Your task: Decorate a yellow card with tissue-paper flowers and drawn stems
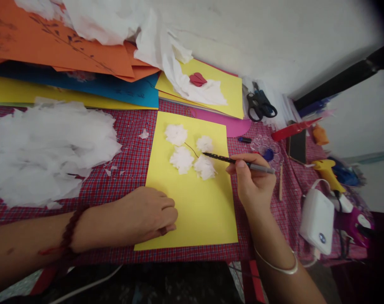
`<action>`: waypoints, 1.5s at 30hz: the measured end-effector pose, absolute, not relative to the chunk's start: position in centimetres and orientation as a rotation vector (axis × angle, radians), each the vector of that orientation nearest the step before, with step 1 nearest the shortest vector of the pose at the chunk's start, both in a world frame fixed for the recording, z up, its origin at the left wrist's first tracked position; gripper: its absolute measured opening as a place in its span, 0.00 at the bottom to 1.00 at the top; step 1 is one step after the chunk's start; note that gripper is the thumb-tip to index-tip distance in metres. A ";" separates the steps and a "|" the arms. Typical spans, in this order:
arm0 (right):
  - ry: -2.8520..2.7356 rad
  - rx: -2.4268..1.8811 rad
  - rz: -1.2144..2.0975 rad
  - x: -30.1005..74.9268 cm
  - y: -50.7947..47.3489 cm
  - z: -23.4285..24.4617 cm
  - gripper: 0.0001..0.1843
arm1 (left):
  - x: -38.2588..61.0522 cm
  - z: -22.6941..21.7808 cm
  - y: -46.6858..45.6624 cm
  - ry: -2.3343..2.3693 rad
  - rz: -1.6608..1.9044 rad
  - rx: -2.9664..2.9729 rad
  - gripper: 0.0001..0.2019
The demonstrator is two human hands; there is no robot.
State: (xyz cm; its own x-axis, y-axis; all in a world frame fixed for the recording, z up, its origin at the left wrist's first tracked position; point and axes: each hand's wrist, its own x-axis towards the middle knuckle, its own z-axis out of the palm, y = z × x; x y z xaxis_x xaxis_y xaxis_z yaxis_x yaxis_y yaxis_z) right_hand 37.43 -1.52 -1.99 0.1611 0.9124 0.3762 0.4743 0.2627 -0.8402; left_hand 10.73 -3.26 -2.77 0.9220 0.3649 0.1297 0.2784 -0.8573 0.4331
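A yellow sheet of paper (204, 211) lies on the checked cloth. Several ruffled white paper flowers (182, 159) sit on its upper half, and a thin dark curved line (191, 149) runs between them. My right hand (253, 181) grips a black pen (220, 158) with a grey end. The pen's tip is at the sheet, between the two flowers on the right. My left hand (154, 213) rests on the sheet's lower left part, its fingers curled into a loose fist. What lies under those fingers is hidden.
White tissue pieces (49, 147) are heaped left. Coloured sheets (141, 90), white tissue and a red paper piece (197, 79) lie behind. To the right are scissors (260, 105), a clear flower-shaped dish (264, 147), a yellow glue gun (329, 173) and a white box (317, 219) with a cable.
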 end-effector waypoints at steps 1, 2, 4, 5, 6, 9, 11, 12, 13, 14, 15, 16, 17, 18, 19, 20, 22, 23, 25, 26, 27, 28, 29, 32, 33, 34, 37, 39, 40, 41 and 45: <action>-1.474 -1.367 0.534 37.4 -1.5 -2.0 0.05 | 10.8 -2.7 -3.2 0.470 0.292 2.667 0.09; -1.478 -1.367 0.551 37.4 -1.5 -2.1 0.05 | 10.8 -2.6 -3.2 0.470 0.293 2.665 0.09; -1.490 -1.369 0.583 37.3 -1.4 -2.3 0.06 | 10.8 -2.5 -3.2 0.462 0.303 2.660 0.08; -1.496 -1.371 0.590 37.3 -1.4 -2.3 0.06 | 10.8 -2.5 -3.2 0.460 0.313 2.659 0.08; -1.501 -1.375 0.593 37.4 -1.4 -2.4 0.07 | 10.8 -2.5 -3.3 0.457 0.324 2.656 0.08; -1.508 -1.387 0.587 37.4 -1.4 -2.5 0.07 | 10.7 -2.6 -3.3 0.456 0.348 2.656 0.09; -1.502 -1.392 0.594 37.4 -1.3 -2.6 0.08 | 10.7 -2.6 -3.3 0.460 0.342 2.660 0.08; -1.498 -1.390 0.598 37.4 -1.3 -2.7 0.08 | 10.7 -2.6 -3.3 0.463 0.334 2.661 0.08; -1.496 -1.388 0.603 37.4 -1.3 -2.7 0.08 | 10.7 -2.6 -3.2 0.466 0.324 2.661 0.08; -1.495 -1.384 0.608 37.4 -1.3 -2.8 0.08 | 10.7 -2.6 -3.2 0.468 0.318 2.658 0.08; -1.495 -1.379 0.610 37.4 -1.2 -2.8 0.08 | 10.7 -2.6 -3.2 0.469 0.310 2.654 0.08; -1.494 -1.374 0.611 37.4 -1.2 -2.9 0.08 | 10.7 -2.6 -3.2 0.465 0.303 2.650 0.07; -1.493 -1.372 0.611 37.4 -1.2 -3.0 0.08 | 10.8 -2.6 -3.2 0.460 0.295 2.648 0.07; -1.490 -1.372 0.609 37.4 -1.1 -3.0 0.08 | 10.8 -2.6 -3.2 0.458 0.291 2.646 0.07; -1.487 -1.375 0.609 37.3 -1.1 -3.0 0.08 | 10.8 -2.6 -3.2 0.458 0.291 2.646 0.07; -1.484 -1.379 0.609 37.3 -1.1 -3.0 0.08 | 10.8 -2.6 -3.2 0.461 0.297 2.647 0.08; -1.479 -1.388 0.611 37.3 -1.2 -2.9 0.08 | 10.8 -2.6 -3.2 0.468 0.320 2.650 0.08; -1.477 -1.389 0.611 37.3 -1.2 -2.9 0.08 | 10.8 -2.6 -3.2 0.468 0.329 2.650 0.08; -1.475 -1.385 0.609 37.3 -1.2 -2.8 0.08 | 10.8 -2.7 -3.3 0.460 0.339 2.648 0.08; -1.476 -1.383 0.607 37.3 -1.2 -2.8 0.07 | 10.8 -2.7 -3.3 0.460 0.335 2.645 0.08; -1.478 -1.380 0.605 37.3 -1.2 -2.8 0.07 | 10.8 -2.7 -3.3 0.462 0.332 2.642 0.08; -1.479 -1.378 0.604 37.4 -1.2 -2.9 0.07 | 10.8 -2.8 -3.3 0.466 0.333 2.640 0.08; -1.481 -1.379 0.604 37.4 -1.1 -2.9 0.07 | 10.8 -2.8 -3.3 0.467 0.333 2.642 0.08; -1.491 -1.393 0.613 37.4 -1.0 -3.1 0.08 | 10.8 -3.0 -3.3 0.450 0.335 2.658 0.09; -1.496 -1.397 0.617 37.4 -1.0 -3.1 0.08 | 10.7 -3.0 -3.3 0.446 0.330 2.661 0.09; -1.503 -1.399 0.619 37.5 -1.0 -3.1 0.08 | 10.7 -3.1 -3.3 0.446 0.325 2.662 0.08; -1.526 -1.407 0.611 37.5 -1.0 -2.8 0.07 | 10.7 -3.0 -3.3 0.456 0.323 2.661 0.08; -1.542 -1.417 0.602 37.5 -1.0 -2.5 0.07 | 10.8 -2.9 -3.3 0.455 0.331 2.661 0.09; -1.545 -1.417 0.599 37.5 -1.1 -2.3 0.06 | 10.8 -2.8 -3.3 0.455 0.332 2.657 0.09; -1.544 -1.414 0.599 37.5 -1.1 -2.2 0.06 | 10.8 -2.8 -3.3 0.455 0.334 2.654 0.08; -1.532 -1.394 0.605 37.5 -1.2 -1.8 0.06 | 10.8 -2.8 -3.3 0.475 0.320 2.658 0.09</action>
State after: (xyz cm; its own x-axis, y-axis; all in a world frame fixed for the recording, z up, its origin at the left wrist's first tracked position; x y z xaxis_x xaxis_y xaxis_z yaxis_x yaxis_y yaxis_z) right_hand 37.51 -1.21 -1.83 0.0942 0.9461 0.3097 0.4794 0.2295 -0.8470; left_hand 10.80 -3.33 -2.77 0.9152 0.3749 0.1481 0.2785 -0.8536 0.4402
